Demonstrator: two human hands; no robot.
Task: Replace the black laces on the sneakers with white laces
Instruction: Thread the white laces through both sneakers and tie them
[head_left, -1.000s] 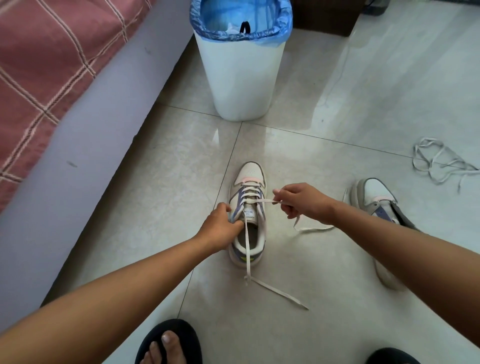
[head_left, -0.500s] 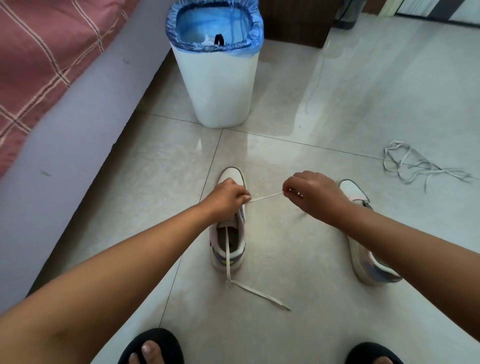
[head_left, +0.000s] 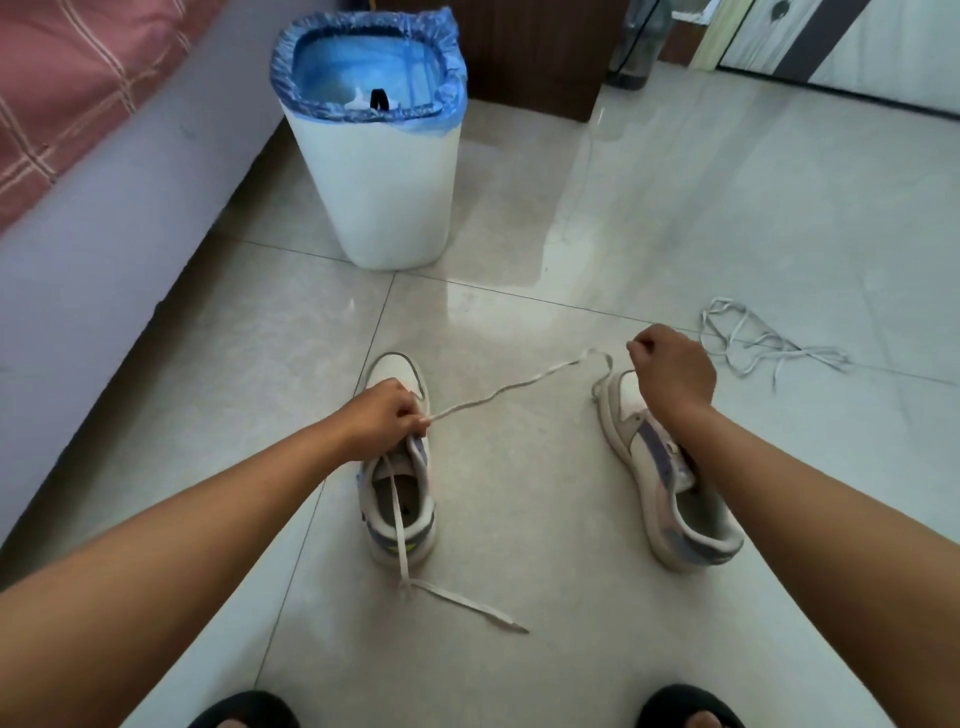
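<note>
A white sneaker stands on the floor in the middle, toe pointing away. My left hand grips its tongue and lacing area. A white lace runs from that hand up to my right hand, which pinches its end above the second sneaker on the right. The lace's other end trails out of the left sneaker's opening onto the tile. A second white lace lies loose in a tangle at the far right.
A white bin with a blue liner stands behind the sneakers; something black shows inside. A bed with a grey edge runs along the left. Dark furniture stands at the back. My slippered feet are at the bottom.
My right hand has pulled the lace end farther right and up, drawing a long length out of the left sneaker. My left hand stays gripping the sneaker's top.
</note>
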